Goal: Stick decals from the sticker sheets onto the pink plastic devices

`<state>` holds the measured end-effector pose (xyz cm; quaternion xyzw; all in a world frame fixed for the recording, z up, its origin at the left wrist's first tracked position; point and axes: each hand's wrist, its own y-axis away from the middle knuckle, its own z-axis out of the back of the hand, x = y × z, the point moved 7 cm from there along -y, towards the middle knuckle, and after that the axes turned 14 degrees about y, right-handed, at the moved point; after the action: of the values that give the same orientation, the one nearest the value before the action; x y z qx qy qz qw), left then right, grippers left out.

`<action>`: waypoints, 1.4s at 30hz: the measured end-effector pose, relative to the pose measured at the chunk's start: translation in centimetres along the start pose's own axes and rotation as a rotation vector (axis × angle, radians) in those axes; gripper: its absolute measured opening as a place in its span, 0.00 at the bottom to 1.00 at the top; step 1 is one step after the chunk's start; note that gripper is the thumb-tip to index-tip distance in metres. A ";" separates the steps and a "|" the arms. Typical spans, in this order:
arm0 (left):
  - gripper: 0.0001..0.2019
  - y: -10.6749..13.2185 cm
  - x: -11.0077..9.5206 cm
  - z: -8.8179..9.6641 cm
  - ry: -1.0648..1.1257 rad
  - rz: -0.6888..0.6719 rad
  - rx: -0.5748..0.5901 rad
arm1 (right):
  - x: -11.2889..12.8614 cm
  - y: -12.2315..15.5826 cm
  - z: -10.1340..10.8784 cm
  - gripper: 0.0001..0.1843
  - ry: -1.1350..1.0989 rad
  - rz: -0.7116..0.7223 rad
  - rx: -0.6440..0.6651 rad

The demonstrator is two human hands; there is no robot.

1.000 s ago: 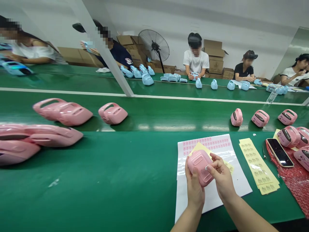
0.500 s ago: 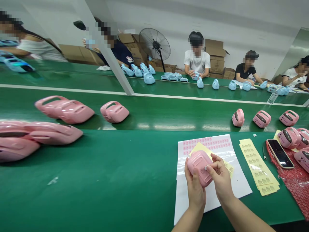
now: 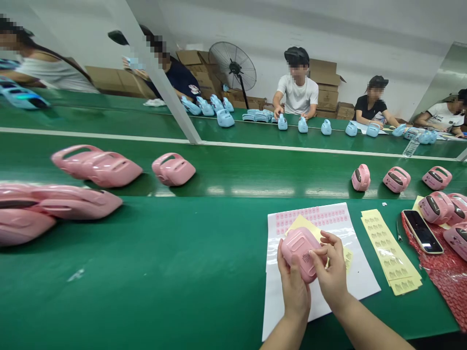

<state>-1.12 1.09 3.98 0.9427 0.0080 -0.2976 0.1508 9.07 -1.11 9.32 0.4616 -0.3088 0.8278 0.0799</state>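
My left hand (image 3: 295, 287) is wrapped round a pink plastic casing (image 3: 299, 247) with rounded corners, held tilted above a white sheet (image 3: 282, 301). A raised panel and a small patch of slots show on the face turned to me. At the casing's right side, the thumb and forefinger of my right hand (image 3: 332, 270) are pinched together against that face. Whatever sits between those fingertips is too small to make out. Under the casing, a yellow sticker sheet (image 3: 348, 257) lies partly hidden on the white sheet, which carries rows of small pink stickers (image 3: 333, 214).
Yellow sticker strips (image 3: 390, 253), a phone (image 3: 423, 232) and red bubble wrap (image 3: 443, 277) lie to the right. Several pink devices (image 3: 396, 180) stand beyond, with others (image 3: 97, 167) at left. Across the bench, people handle blue devices (image 3: 225, 118) near a slanted post (image 3: 164, 80).
My right hand's fingertips have shifted slightly on the casing's face, uncovering more of the slots. Across the bench, a person in white has set a blue device down on the table.
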 end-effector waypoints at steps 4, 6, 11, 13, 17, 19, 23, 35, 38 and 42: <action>0.34 0.1 -0.2 0.3 -0.013 -0.034 -0.018 | 2.4 0.9 0.7 0.11 0.142 0.391 -0.085; 0.33 0.1 -0.2 0.2 0.008 -0.032 -0.021 | 2.6 1.1 1.1 0.13 0.082 0.449 -0.095; 0.25 -0.9 -1.0 0.4 0.138 0.063 -0.057 | -2.6 -1.2 2.2 0.04 0.042 -0.003 -0.002; 0.21 -1.5 -1.1 1.1 0.221 0.167 -0.069 | -5.7 -1.6 2.1 0.06 0.169 -0.208 0.120; 0.21 -2.5 -0.8 3.7 0.388 0.318 -0.048 | -9.3 -1.3 1.1 0.05 0.309 -0.300 0.258; 0.22 -3.0 -0.4 4.9 0.444 0.334 0.017 | -9.8 -1.0 0.3 0.05 0.344 -0.274 0.251; 0.22 -3.5 0.6 6.6 0.535 0.367 0.148 | -10.3 -0.6 -1.5 0.06 0.475 -0.193 0.294; 0.21 -3.6 1.0 6.2 0.571 0.386 0.127 | -10.2 -0.7 -1.5 0.06 0.568 -0.128 0.297; 0.21 -3.3 1.1 5.6 0.544 0.415 0.113 | -10.0 -0.2 -2.2 0.05 0.655 0.009 0.320; 0.22 -3.0 0.7 5.2 0.487 0.393 0.062 | -9.1 0.6 -2.8 0.07 0.780 0.224 0.299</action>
<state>-3.74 2.38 -1.28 0.9739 -0.1475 -0.0284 0.1703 11.92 1.39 0.63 0.0845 -0.1802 0.9794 0.0327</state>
